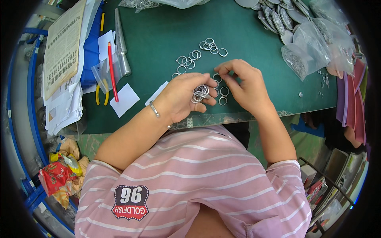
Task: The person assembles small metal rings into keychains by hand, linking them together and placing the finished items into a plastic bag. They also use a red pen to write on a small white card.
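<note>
My left hand (186, 92) is cupped palm up near the table's front edge, with several silver rings (201, 93) gathered in its curled fingers. Just to its right, my right hand (247, 81) bends its thumb and forefinger together at one silver ring (217, 78); the fingertips partly cover the contact. Below those fingers, two more rings (224, 91) lie on the green table top. A loose line of rings (191, 58) runs beyond my hands, some overlapping, with another cluster (209, 45) farther back. My left wrist wears an open metal bangle (155, 110).
On the left lie a tapered metal ring mandrel (121, 39), a red pencil (112, 71), yellow-handled pliers (102, 93), white paper slips (125, 100) and a paper stack (65, 55). Metal discs (278, 18) and clear plastic bags (305, 49) crowd the far right.
</note>
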`<state>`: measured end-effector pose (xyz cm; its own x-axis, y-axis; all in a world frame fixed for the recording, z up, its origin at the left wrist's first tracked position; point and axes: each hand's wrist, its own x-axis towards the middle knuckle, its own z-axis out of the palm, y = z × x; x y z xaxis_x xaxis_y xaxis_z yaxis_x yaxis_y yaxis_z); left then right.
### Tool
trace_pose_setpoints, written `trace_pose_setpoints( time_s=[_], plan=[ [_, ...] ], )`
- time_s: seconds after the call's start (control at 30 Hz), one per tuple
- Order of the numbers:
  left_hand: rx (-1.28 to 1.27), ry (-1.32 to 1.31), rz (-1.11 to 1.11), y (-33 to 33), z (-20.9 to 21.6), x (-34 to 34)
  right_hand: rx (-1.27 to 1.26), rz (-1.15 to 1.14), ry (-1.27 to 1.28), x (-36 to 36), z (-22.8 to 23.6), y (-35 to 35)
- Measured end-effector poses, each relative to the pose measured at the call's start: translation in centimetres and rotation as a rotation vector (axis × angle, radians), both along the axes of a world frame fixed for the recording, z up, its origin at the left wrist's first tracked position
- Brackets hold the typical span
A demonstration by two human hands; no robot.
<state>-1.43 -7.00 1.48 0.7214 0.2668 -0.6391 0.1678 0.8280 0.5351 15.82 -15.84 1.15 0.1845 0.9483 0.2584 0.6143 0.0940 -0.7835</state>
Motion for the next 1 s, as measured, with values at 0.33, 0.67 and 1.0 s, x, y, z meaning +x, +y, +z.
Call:
trace_pose_setpoints(
  time_s=[0.33,0.67,1.0],
  plan=[
    [-0.033,0.008,0.121,0.1,1.1,0.2,-0.031,-0.141,0.011,0.3,0.0,0.3],
    [0.010,-0.037,0.091,0.4,0.7,-0.5,-0.036,0.123,-0.128,-0.3,-0.5,-0.1],
    [0.006,0.053,0.126,-0.3,2.0,0.1,-0.090,-0.029,0.196,-1.1,0.6,-0.5]
  ],
)
